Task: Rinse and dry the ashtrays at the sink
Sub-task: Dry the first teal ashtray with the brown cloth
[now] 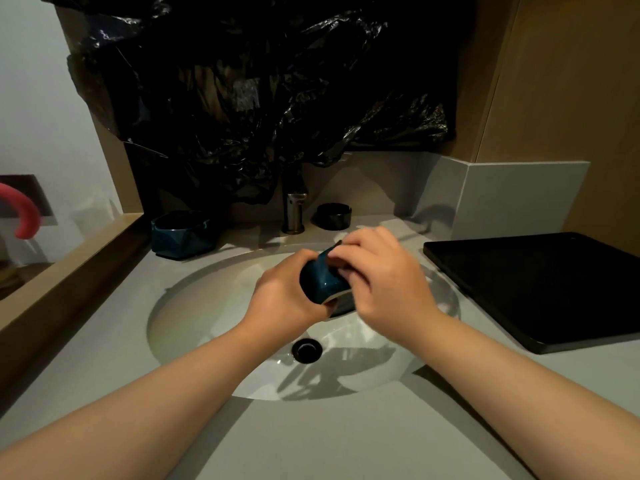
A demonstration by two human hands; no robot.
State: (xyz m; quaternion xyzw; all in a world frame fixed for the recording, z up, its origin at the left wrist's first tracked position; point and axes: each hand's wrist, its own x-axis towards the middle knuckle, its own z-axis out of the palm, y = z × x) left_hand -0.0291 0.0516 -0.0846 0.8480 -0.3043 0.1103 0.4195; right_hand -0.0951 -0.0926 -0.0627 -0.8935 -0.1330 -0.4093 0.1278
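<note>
Both hands are meeting over the middle of the sink [194,306]. The left hand [284,292] is wrapping its curled fingers round the teal ashtray [323,282] from the nine o'clock side and is holding it tilted on its side, above the drain [307,349]. The right hand [384,282] is lying against the same ashtray from three o'clock, with its bent fingers closing over the upper edge. On the tabletop [311,438], a second teal ashtray [181,233] is sitting at ten o'clock from the basin, a black ashtray [334,216] at one o'clock just beside the faucet [294,213], and a black tray [540,289] at three o'clock.
</note>
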